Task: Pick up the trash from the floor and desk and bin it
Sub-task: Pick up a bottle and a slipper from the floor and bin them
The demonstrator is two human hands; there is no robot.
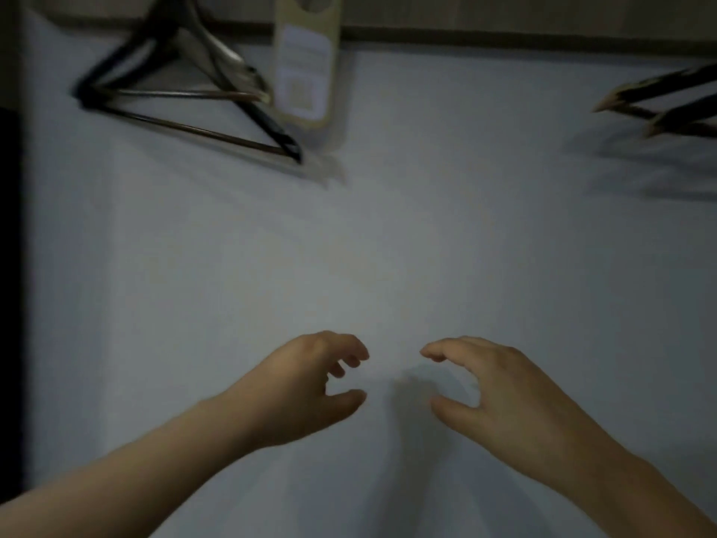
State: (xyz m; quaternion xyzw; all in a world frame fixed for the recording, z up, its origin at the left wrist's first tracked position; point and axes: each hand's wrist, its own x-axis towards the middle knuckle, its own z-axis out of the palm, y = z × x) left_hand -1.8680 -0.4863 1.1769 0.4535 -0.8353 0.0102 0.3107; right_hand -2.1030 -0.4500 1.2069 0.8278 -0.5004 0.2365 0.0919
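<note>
Head view, single entry.

- Left hand (310, 382): raised before a pale wall (388, 227), fingers loosely curled, thumb apart from them, holding nothing.
- Right hand (492, 386): beside the left with a clear gap between, same loose curl, holding nothing.
- Clothes hangers (83, 95): dark, blurred, upper left, hanging under a wooden rail (504, 33).
- Door-hanger card (304, 71): cream, just right of those hangers.
- Further hanger tips (675, 99): far right edge.
- Trash, bin, floor, desk: none in view, so their position cannot be told.

Progress: nothing is carried and no trash is sighted. How much is already binned cannot be judged. Locating trash appears to be the step in hand.
</note>
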